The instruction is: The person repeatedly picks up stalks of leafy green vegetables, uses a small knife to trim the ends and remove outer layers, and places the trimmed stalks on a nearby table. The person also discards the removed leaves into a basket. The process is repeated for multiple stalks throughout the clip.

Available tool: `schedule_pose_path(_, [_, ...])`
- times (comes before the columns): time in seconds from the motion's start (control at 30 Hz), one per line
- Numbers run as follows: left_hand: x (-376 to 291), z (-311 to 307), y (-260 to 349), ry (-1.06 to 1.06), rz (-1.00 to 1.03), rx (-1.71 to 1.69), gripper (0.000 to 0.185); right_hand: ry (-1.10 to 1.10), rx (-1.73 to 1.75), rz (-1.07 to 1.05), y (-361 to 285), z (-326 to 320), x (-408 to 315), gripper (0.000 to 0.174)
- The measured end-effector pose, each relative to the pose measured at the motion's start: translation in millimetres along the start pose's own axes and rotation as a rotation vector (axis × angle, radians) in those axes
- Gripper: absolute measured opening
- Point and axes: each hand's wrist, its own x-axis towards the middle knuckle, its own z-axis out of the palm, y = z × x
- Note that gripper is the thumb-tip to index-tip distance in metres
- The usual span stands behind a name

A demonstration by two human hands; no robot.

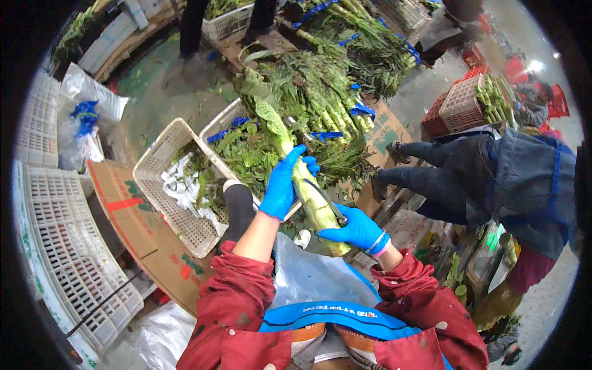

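Observation:
A thick pale-green celtuce stalk [309,196] lies slantwise before my chest, its leafy top [272,119] pointing away from me. My left hand [281,187], in a blue glove, is wrapped around the upper stalk below the leaves. Lower down, my right hand [360,230], gloved too, grips the handle of a dark-bladed knife or peeler [327,200]. The blade lies along the right side of the stalk. Fingers of that hand also reach across the stalk near its butt end. Part of the tool's handle is hidden in the glove.
Plastic crates [179,124] with leaf scraps stand ahead-left, beside flattened cardboard [138,222]. Bundled celtuce [319,92] with blue ties lies ahead. To the right, a person in a dark apron [522,180] stands close. A stacked crate [462,104] holds cut stalks.

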Motion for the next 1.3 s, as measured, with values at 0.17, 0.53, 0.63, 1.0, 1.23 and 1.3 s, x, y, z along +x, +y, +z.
schedule_pose_path(0.17, [-36.4, 46.5, -17.1, 0.033, 0.122, 0.298, 0.044, 0.442, -0.791, -0.159, -22.2, 1.4, -34.6, 0.085])
schedule_pose_path(0.53, [-45.4, 74.7, 30.9, 0.069, 0.627, 1.007, 0.044, 0.409, -0.488, -0.397, -20.7, 17.2, -108.4, 0.094])
schedule_pose_path(0.63, [-57.6, 106.8, 37.0, 0.057, 0.579, 0.858, 0.038, 0.559, -0.527, -0.464, -20.0, 5.1, -128.6, 0.096])
schedule_pose_path(1.0, [-161.1, 241.8, 15.8, -0.443, 1.666, 1.326, 0.025, 0.448, 0.295, -0.697, -10.9, -0.8, -272.8, 0.075])
schedule_pose_path(1.23, [-175.4, 264.6, -30.5, -0.796, 1.072, 1.199, 0.017, 0.861, 0.48, -1.018, -0.7, -4.4, -340.3, 0.07])
schedule_pose_path(1.3, [-165.5, 257.4, -30.5, -0.73, 1.146, 1.304, 0.022, 1.1, 0.518, -1.11, 11.2, -6.8, -358.6, 0.068])
